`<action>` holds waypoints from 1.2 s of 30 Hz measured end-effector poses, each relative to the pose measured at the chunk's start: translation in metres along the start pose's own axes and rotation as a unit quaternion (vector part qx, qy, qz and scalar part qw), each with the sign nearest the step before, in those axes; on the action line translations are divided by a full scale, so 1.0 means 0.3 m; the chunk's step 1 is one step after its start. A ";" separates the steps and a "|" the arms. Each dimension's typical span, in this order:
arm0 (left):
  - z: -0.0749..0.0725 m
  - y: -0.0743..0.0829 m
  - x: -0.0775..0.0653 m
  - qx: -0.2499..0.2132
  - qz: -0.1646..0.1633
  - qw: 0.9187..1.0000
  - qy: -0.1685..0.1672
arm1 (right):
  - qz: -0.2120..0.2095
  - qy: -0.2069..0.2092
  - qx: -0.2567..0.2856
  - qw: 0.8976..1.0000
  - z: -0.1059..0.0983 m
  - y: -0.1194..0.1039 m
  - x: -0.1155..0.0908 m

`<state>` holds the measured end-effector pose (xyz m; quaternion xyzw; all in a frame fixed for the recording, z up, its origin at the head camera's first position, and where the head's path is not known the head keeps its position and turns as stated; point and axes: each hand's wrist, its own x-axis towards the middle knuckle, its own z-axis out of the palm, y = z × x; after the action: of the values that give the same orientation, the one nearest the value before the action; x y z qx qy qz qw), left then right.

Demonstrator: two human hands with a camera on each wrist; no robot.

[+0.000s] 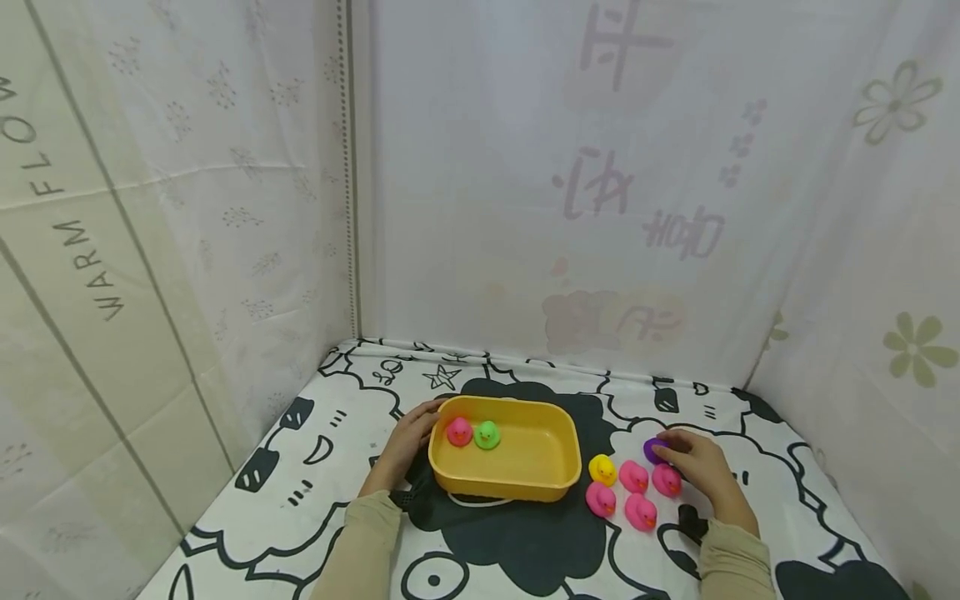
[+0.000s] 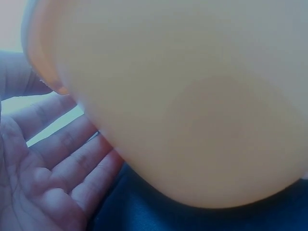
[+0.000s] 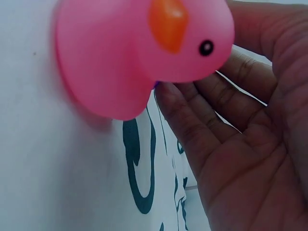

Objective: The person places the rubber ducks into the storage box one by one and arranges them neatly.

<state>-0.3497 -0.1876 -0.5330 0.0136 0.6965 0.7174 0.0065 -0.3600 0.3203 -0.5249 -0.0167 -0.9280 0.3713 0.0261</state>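
Observation:
A yellow plastic basin (image 1: 536,483) sits left of the loose toy ducks, with a red-pink duck (image 1: 459,432) and a green duck (image 1: 487,435) inside at its left end. My left hand (image 1: 408,442) holds the basin's left side; in the left wrist view its thumb is at the rim and its fingers lie against the outer wall. On the right, my right hand (image 1: 701,467) pinches a purple duck (image 1: 655,451), mostly hidden by the fingers. A pink duck (image 1: 667,481) is just in front of that hand and largely covers the purple one in the right wrist view.
Beside the basin's right end stand a yellow duck (image 1: 602,469) and several more pink ducks (image 1: 641,512). Black cartoon drawings cover the white tablecloth (image 1: 330,417). Printed fabric curtains (image 1: 480,208) enclose the table at the back and both sides.

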 end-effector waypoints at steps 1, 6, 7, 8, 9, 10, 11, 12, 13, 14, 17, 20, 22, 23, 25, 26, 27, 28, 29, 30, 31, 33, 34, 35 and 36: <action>0.004 -0.001 -0.001 -0.001 0.000 1.000 -0.001 | 0.003 -0.003 0.001 1.000 -0.003 0.005 -0.001; 0.017 -0.003 -0.001 0.001 -0.003 1.000 0.001 | 0.013 -0.009 0.005 1.000 -0.014 0.022 -0.007; 0.019 -0.002 0.000 0.000 -0.006 1.000 0.003 | 0.011 -0.009 0.003 1.000 -0.015 0.025 -0.008; 0.020 -0.001 0.001 0.000 -0.006 1.000 0.004 | 0.011 -0.010 0.003 1.000 -0.014 0.025 -0.009; 0.020 -0.002 0.002 0.001 -0.007 1.000 0.004 | 0.008 -0.011 0.002 1.000 -0.014 0.027 -0.009; 0.020 -0.002 0.004 0.002 -0.007 1.000 0.004 | 0.009 -0.011 0.002 1.000 -0.014 0.028 -0.009; 0.020 -0.002 0.005 0.001 -0.007 1.000 0.002 | 0.010 -0.010 0.001 1.000 -0.013 0.029 -0.008; 0.021 -0.002 0.006 0.000 -0.007 1.000 0.000 | 0.009 -0.010 0.001 1.000 -0.013 0.029 -0.008; 0.021 -0.002 0.007 0.000 -0.007 1.000 0.000 | 0.007 -0.008 0.001 1.000 -0.013 0.030 -0.009; 0.021 -0.003 0.008 0.000 -0.005 1.000 -0.001 | 0.007 -0.008 0.002 1.000 -0.013 0.030 -0.009; 0.023 -0.003 0.006 -0.004 -0.006 1.000 0.000 | 0.012 -0.006 0.004 1.000 -0.012 0.033 -0.007; 0.022 -0.005 0.003 -0.005 -0.010 1.000 0.002 | 0.018 -0.003 0.004 1.000 -0.008 0.035 -0.005; 0.020 -0.005 0.001 -0.003 -0.009 1.000 0.002 | 0.021 0.002 0.003 1.000 -0.003 0.033 -0.002; 0.019 -0.005 0.000 -0.004 -0.009 1.000 0.002 | 0.017 0.004 0.002 1.000 0.000 0.034 -0.001; 0.015 -0.005 -0.002 -0.008 -0.010 1.000 0.002 | 0.014 0.006 0.001 1.000 0.007 0.032 0.000; 0.013 -0.004 -0.003 -0.010 -0.012 1.000 0.002 | 0.013 0.007 0.000 1.000 0.010 0.031 0.001; 0.010 -0.005 -0.004 -0.009 -0.010 1.000 0.001 | 0.011 0.007 0.000 1.000 0.013 0.030 0.002; 0.008 -0.005 -0.005 -0.008 -0.012 1.000 0.002 | 0.008 0.006 0.000 1.000 0.016 0.029 0.001; 0.006 -0.004 -0.007 -0.008 -0.013 1.000 0.001 | 0.008 0.006 -0.001 1.000 0.018 0.027 0.001; 0.005 -0.004 -0.008 -0.007 -0.014 1.000 0.000 | 0.007 0.006 -0.002 1.000 0.019 0.024 0.001; 0.004 -0.004 -0.008 -0.003 -0.013 1.000 0.000 | 0.006 0.008 -0.003 1.000 0.019 0.020 0.001; 0.002 -0.002 -0.008 0.000 -0.010 1.000 -0.001 | 0.002 0.013 -0.004 1.000 0.016 0.007 0.001; 0.002 -0.001 -0.008 -0.002 -0.011 1.000 0.000 | 0.001 0.015 -0.003 1.000 0.015 -0.001 0.000; 0.001 0.000 -0.007 -0.001 -0.008 1.000 0.000 | -0.001 0.018 -0.001 1.000 0.013 -0.010 -0.001; 0.000 0.000 -0.007 -0.002 -0.009 1.000 0.002 | -0.002 0.020 0.001 1.000 0.011 -0.019 -0.001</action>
<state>-0.3476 -0.1876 -0.5331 0.0058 0.6953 0.7186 0.0117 -0.3600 0.3139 -0.5233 -0.0220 -0.9271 0.3715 0.0454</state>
